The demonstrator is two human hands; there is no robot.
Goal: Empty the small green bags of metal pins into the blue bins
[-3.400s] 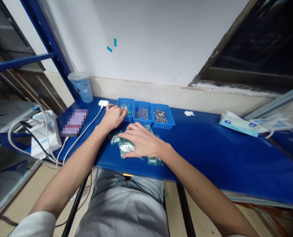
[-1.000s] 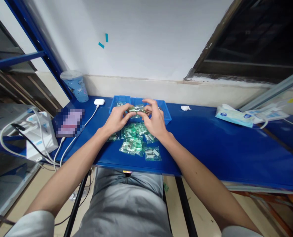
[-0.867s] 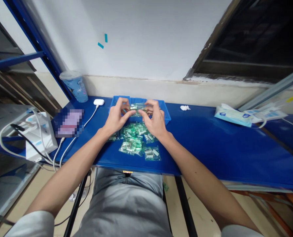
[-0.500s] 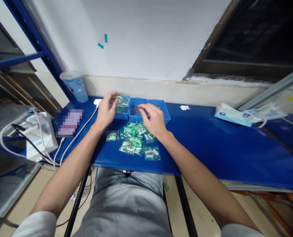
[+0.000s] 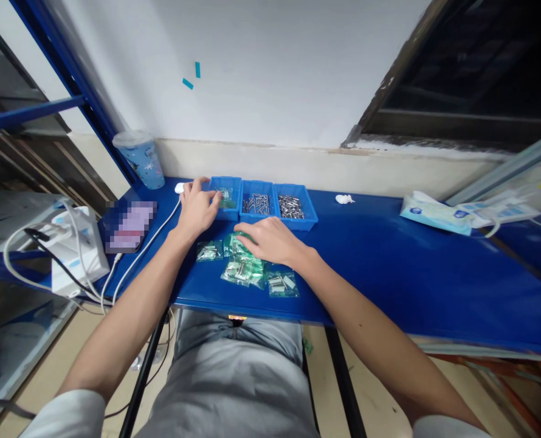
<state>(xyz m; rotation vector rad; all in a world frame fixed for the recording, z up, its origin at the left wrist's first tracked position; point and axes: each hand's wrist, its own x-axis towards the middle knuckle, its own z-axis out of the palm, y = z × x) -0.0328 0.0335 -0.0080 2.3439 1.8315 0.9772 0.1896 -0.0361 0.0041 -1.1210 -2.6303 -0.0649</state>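
My left hand [image 5: 200, 210] is at the left blue bin [image 5: 226, 214], thumb and fingers apart and nothing visible between them. Inside that bin lies a clear green-tinted plastic bag [image 5: 225, 197]. My right hand [image 5: 273, 239] is over the pile of small green plastic bags [image 5: 247, 272], its thumb and forefinger close together on a bag [image 5: 234, 244] at the pile's far side. The other fingers are partly hidden. The middle bin [image 5: 258, 216] holds loose metal screws [image 5: 258, 204], and the right bin [image 5: 309, 220] holds small metal pieces [image 5: 291, 207].
Single filled bags lie left [image 5: 210, 250] and right [image 5: 283, 284] of the pile. A blue cup [image 5: 140, 161], a phone [image 5: 131, 226] and a white power strip [image 5: 76, 255] with cables stand at left. Rightward are a crumpled white scrap [image 5: 344, 199] and a tissue pack [image 5: 434, 213].
My right hand has moved from the middle bin down toward me onto the pile of bags. My left hand has let go of the bag it held at the left bin.
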